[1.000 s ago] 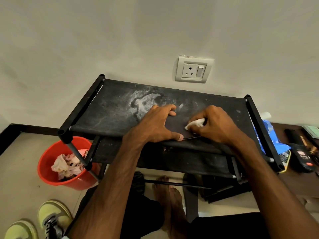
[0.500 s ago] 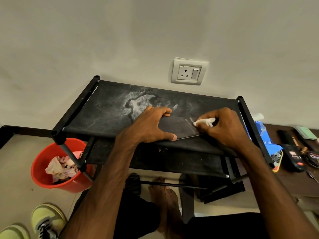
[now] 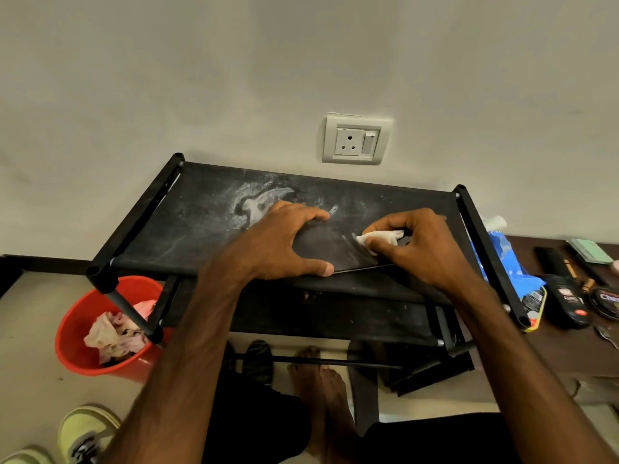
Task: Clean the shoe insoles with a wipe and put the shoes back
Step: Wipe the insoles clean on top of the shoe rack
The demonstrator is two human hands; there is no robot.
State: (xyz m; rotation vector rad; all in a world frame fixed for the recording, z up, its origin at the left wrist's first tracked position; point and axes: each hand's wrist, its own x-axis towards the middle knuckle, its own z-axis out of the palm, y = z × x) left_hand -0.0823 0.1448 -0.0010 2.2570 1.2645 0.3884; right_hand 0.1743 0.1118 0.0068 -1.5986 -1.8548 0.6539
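Note:
A dark insole (image 3: 330, 247) lies flat on the top shelf of the black shoe rack (image 3: 201, 226). My left hand (image 3: 284, 242) presses on the insole's left end, fingers spread and thumb at its near edge. My right hand (image 3: 422, 244) pinches a crumpled white wipe (image 3: 378, 238) against the insole's right part. A pair of yellow-green shoes (image 3: 85, 433) stands on the floor at the lower left. Dark shoes (image 3: 256, 360) sit under the rack near my bare feet.
A red bucket (image 3: 72, 336) with used tissues stands left of the rack. On the brown surface to the right lie a blue pouch (image 3: 509, 262), a black polish bottle (image 3: 567, 301) and a polish tin (image 3: 606, 301). A wall socket (image 3: 356, 139) is above the rack.
My right hand has slid the wipe along the insole, away from me and to the right. My left hand stays pressed on the insole. The view has shifted slightly.

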